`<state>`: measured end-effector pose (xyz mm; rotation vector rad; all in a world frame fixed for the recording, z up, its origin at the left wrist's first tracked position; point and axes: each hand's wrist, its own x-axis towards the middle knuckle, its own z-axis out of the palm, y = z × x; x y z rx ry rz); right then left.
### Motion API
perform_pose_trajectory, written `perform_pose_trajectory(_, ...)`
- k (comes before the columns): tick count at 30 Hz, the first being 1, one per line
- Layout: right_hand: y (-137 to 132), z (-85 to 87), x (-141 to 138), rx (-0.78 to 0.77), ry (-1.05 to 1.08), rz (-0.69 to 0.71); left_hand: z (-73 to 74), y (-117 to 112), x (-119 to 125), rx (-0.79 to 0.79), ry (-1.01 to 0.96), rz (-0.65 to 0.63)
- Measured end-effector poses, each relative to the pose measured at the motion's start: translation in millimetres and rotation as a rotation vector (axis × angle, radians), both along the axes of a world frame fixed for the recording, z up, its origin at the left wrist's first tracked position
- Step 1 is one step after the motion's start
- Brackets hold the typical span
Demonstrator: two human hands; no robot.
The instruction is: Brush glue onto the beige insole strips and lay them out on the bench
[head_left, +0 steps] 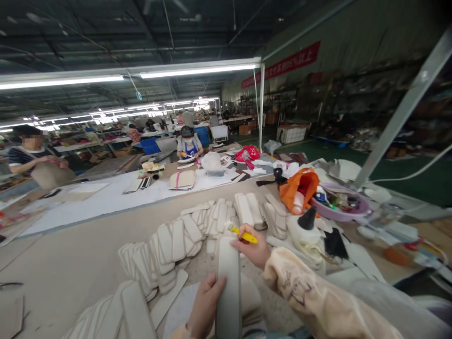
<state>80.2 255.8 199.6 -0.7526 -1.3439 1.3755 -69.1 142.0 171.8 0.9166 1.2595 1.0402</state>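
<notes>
My left hand (206, 303) grips the edge of a long, pale, round-ended strip (229, 287), with the thumb lying on its upper face. The strip points away from me over the table. In my right hand (256, 252) is a small brush with a yellow handle (250, 236), pinched near its head. Its whitish head is just over the strip's far end; whether they touch I cannot tell. Beyond and left of my hands, similar pale strips (173, 240) lie in overlapping rows. More fanned-out strips (130, 306) are at the near left.
Right of my forearm stands a whitish bottle (303, 233) with a black cone nozzle. Behind it are an orange bag (299, 190) and a purple basin (339, 214) of odds and ends. A metal post (406, 113) slants at right. Co-workers sit across the tables.
</notes>
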Motion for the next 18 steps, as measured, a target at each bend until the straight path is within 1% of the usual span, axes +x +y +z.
perform_pose_trajectory(5,-1,3.1,4,0.034,-0.028,-0.018,5.8,1,3,0.031,0.121,-0.002)
perform_pose_trajectory(9,0,-0.2,6,0.039,0.001,-0.007,8.1,2,5,0.080,0.151,-0.022)
perform_pose_trajectory(13,0,-2.2,8,0.038,0.022,-0.003,9.2,2,8,0.070,0.156,-0.014)
perform_pose_trajectory(18,0,0.9,10,0.044,0.023,-0.019,13.6,1,11,0.090,0.201,-0.019)
